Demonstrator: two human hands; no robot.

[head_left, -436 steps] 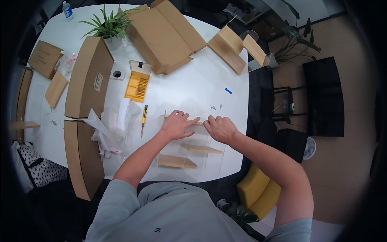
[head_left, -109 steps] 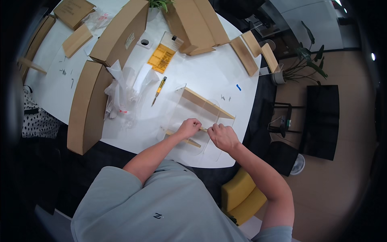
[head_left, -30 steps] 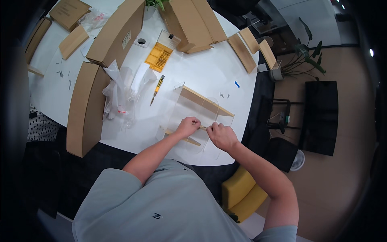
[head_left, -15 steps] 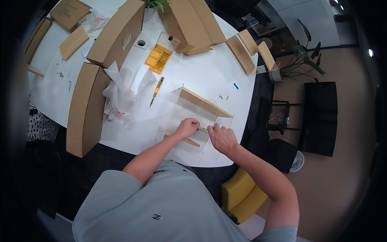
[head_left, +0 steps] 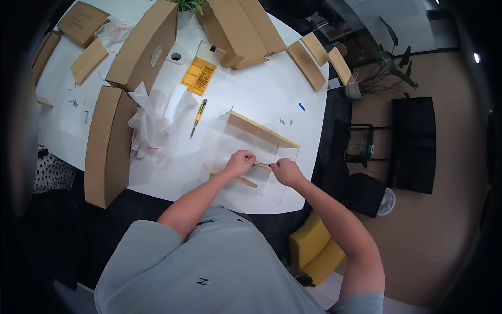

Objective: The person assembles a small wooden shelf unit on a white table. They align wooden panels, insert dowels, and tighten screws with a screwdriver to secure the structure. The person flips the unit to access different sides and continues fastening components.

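On the white table in front of me is a partly assembled rack of clear panels [head_left: 234, 140] and wooden boards. Its long board [head_left: 263, 130] runs along the far side, and a shorter board [head_left: 244, 181] lies nearer, partly behind my left forearm. My left hand [head_left: 241, 164] is closed in a pinch over the middle of the rack; what its fingertips hold is too small to name. Closed just to its right, my right hand [head_left: 287, 172] grips a thin tool with a dark end [head_left: 269, 165]. The tool points toward the left fingertips, and its kind is unclear.
A precision screwdriver [head_left: 198, 118] and a yellow bit case [head_left: 199, 75] lie beyond the rack. Crumpled plastic wrap [head_left: 148, 124] and cardboard boxes [head_left: 109, 144] stand left. Small screws [head_left: 283, 121], a blue piece [head_left: 301, 107] and another wooden rack [head_left: 307, 66] are farther right.
My right hand has turned at the wrist, its fingers curling more tightly around the thin tool. The left hand keeps its pinch. The whole view has shifted slightly.
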